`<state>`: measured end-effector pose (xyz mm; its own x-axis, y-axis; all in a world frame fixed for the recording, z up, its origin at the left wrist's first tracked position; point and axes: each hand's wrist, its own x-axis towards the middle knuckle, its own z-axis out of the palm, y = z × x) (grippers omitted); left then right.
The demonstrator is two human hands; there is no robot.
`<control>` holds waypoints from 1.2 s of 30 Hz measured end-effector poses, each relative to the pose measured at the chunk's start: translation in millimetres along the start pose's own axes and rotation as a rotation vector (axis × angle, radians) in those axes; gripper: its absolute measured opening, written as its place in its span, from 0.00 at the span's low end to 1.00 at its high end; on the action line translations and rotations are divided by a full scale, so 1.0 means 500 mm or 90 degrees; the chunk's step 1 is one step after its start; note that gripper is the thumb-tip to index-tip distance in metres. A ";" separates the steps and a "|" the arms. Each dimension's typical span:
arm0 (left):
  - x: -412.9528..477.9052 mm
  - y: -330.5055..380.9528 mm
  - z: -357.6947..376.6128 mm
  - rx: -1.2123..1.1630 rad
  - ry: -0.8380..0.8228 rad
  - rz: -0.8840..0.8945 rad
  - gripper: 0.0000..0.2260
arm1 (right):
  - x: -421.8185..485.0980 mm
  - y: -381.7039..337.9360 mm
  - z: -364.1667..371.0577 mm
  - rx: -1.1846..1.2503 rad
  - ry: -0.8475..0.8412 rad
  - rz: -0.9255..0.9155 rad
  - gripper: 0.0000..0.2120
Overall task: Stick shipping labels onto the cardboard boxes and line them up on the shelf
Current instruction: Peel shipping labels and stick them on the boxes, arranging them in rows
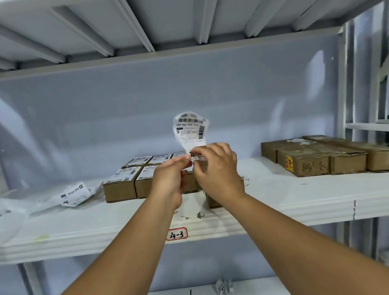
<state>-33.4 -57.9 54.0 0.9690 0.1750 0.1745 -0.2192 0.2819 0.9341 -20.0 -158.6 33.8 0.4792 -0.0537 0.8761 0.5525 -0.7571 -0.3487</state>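
Both hands hold one white shipping label (190, 129) upright above the white shelf (290, 199). My left hand (171, 176) and my right hand (214, 166) pinch its lower edge, fingertips almost touching. Behind them several small cardboard boxes (120, 186) with labels on top stand side by side in rows. Another small box (212, 202) sits partly hidden under my right wrist. Its top is hidden.
A stack of loose labels (75, 195) lies on a white plastic bag (1, 215) at the left. Long unlabelled brown boxes (333, 156) lie at the right. A shelf tag reads 4-3 (176, 234). Crumpled paper (223, 286) lies on the lower shelf. Uprights stand at both sides.
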 end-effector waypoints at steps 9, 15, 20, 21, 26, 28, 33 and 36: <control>-0.014 -0.003 0.004 0.050 0.042 0.147 0.08 | 0.001 -0.017 -0.022 0.087 -0.042 0.005 0.10; -0.008 -0.010 0.003 0.116 0.078 0.230 0.12 | -0.003 -0.046 -0.022 0.153 -0.034 0.062 0.10; -0.007 -0.007 0.004 0.173 0.116 0.215 0.12 | 0.011 -0.055 -0.024 0.244 -0.020 0.242 0.17; -0.004 -0.008 0.003 0.145 0.118 0.198 0.12 | 0.015 -0.055 -0.024 0.253 -0.012 0.264 0.16; -0.006 -0.001 -0.015 -0.152 0.124 0.037 0.09 | 0.034 -0.035 -0.025 0.299 0.053 0.385 0.13; -0.008 0.002 -0.032 -0.281 0.125 -0.025 0.09 | 0.040 -0.016 -0.027 0.324 0.077 0.436 0.14; -0.003 -0.011 -0.071 -0.334 0.114 -0.051 0.18 | 0.050 0.022 -0.037 0.332 0.144 0.516 0.17; 0.004 -0.018 -0.082 -0.315 0.109 -0.024 0.13 | 0.050 0.036 -0.040 0.321 0.189 0.510 0.14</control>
<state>-34.2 -21.3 33.1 0.9535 0.2969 0.0516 -0.2528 0.6950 0.6731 -11.9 -186.6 55.9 0.6854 -0.6418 0.3440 0.3987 -0.0646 -0.9148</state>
